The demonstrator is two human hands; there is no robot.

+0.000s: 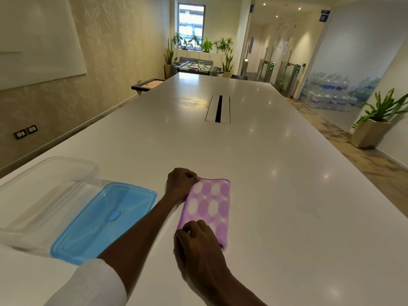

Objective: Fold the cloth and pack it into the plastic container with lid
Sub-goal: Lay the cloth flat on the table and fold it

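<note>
So nearest the camera, the right hand [199,241] sits on the near end of the cloth [208,208], fingers [187,231] curled and pinching the near left corner against the counter [287,195]. The cloth is a purple one with white oval blotches, already folded into a long narrow rectangle lying flat on the white counter. Its long axis runs away from the person, tilted a bit to the right at the far end, so the short ends are the near and far ones.

At the far left corner the left hand [180,184] has its fingers closed on the cloth's edge. That arm crosses in from the lower left with a white sleeve [92,283] pushed up the forearm.

To the left of the cloth, well apart from it, lies the blue lid [103,219] — translucent, flat on the counter, with a small blue tab in the middle. Its left edge overlaps or touches the clear plastic container [44,195], I can't tell which. The container sits open at the counter's left edge and nothing is in it that I can see — just clear walls and the counter showing through.

Farther up the counter there's a cable slot [218,109] set into the middle, and past the far end a foosball table [196,68] with potted plants [206,45] under a window.
</note>
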